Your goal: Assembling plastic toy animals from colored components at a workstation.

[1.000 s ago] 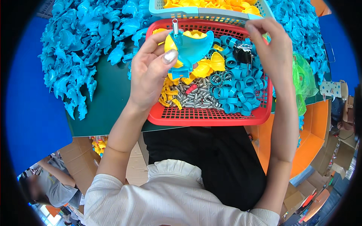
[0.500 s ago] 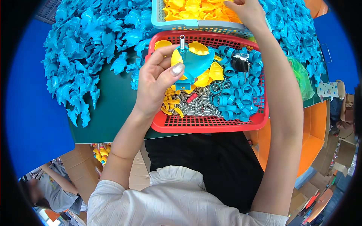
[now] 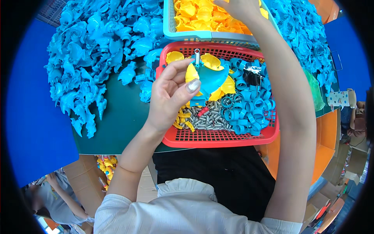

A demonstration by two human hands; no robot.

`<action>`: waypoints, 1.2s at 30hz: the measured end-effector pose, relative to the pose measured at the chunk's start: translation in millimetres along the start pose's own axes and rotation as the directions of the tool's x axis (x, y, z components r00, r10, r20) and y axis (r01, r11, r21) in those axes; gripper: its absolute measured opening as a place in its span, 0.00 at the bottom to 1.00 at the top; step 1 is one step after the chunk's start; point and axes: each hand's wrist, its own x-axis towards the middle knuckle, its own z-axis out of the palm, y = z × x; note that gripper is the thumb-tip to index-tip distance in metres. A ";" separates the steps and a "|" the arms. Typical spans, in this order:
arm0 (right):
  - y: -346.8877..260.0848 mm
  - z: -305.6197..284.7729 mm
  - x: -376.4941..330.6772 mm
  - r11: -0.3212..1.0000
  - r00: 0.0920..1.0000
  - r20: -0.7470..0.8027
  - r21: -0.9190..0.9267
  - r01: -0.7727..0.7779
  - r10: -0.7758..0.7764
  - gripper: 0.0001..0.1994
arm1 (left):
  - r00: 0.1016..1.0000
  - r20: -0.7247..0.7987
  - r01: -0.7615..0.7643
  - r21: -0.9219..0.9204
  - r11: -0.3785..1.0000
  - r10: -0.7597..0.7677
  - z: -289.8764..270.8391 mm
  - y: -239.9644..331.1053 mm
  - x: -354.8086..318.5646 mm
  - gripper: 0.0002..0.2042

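My left hand (image 3: 171, 93) is closed around a teal plastic shell piece (image 3: 212, 80), thumb in front. A yellow curved piece (image 3: 191, 76) sits at the shell's left side by my fingers. A silver spring (image 3: 197, 57) stands upright at its top. My right hand (image 3: 243, 9) reaches over the yellow shell pieces (image 3: 204, 13) in a light blue basket (image 3: 189, 36). Its thumb is stretched out with nothing visible in it; the other fingers are cut off by the upper edge. Below the held piece, a red basket (image 3: 218, 143) contains metal springs (image 3: 212, 119), teal rings (image 3: 247, 105) and yellow pieces (image 3: 184, 119).
Large heaps of blue plastic parts (image 3: 83, 54) cover the dark green table (image 3: 113, 132) at left and right. A black-and-silver object (image 3: 253, 74) lies among the rings. An orange container (image 3: 325, 136) is at the lower right. Another person (image 3: 58, 199) is at the lower left.
My right hand has shifted left over the yellow pieces and its thumb has spread. My left hand still holds the teal piece. The whole view has shifted slightly, baskets appearing lower.
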 end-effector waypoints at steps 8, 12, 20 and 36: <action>-29.5 -2.3 -0.4 0.990 0.915 0.378 0.064 0.128 -0.143 0.21 | 1.000 -0.001 0.000 -0.020 1.000 0.000 2.5 1.0 0.2 0.23; -30.8 -2.5 -8.0 0.934 0.935 0.235 0.303 0.190 -0.266 0.07 | 0.999 0.030 0.035 -0.072 0.997 -0.033 -2.4 4.7 -0.2 0.22; -1.9 8.6 -17.2 0.950 0.922 0.235 0.030 0.310 -0.308 0.11 | 0.999 0.042 0.013 -0.073 0.997 -0.010 -1.6 7.1 0.4 0.22; -25.5 23.6 -9.2 0.997 0.954 0.296 0.074 0.025 -0.046 0.15 | 1.000 0.024 0.013 -0.029 0.999 -0.012 0.3 3.1 0.6 0.22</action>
